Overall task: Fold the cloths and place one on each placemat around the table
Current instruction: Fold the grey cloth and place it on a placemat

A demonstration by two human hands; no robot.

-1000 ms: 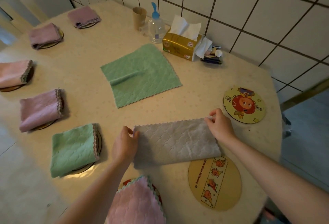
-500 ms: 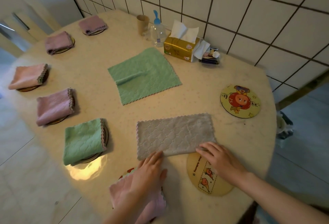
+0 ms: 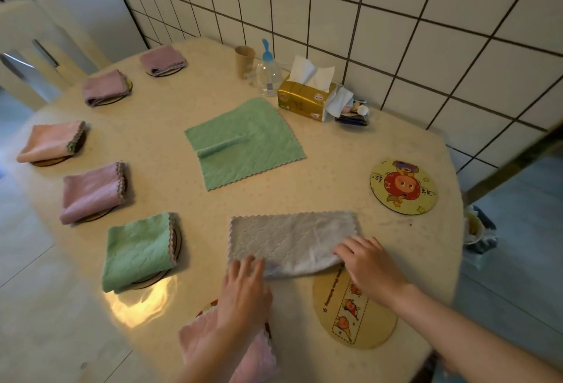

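Left hand [image 3: 243, 294] lies with fingers [image 3: 240, 267] straight and slightly apart, pressing the near left edge of the grey cloth [image 3: 289, 239]. Right hand [image 3: 370, 263] curls its fingers [image 3: 344, 248] on the cloth's near right corner, lifting it a little. The cloth lies folded in half at lower centre of the desk [image 3: 335, 169], touching a bare placemat [image 3: 365, 327] at lower right. A green cloth [image 3: 243, 142] lies flat at centre. Another bare placemat [image 3: 403, 186] sits at right.

No text is legible. The oval placemat [image 3: 355, 306] at lower right carries a line of lettering, and the gold tissue box [image 3: 304, 99] at upper centre a logo, both too blurred.
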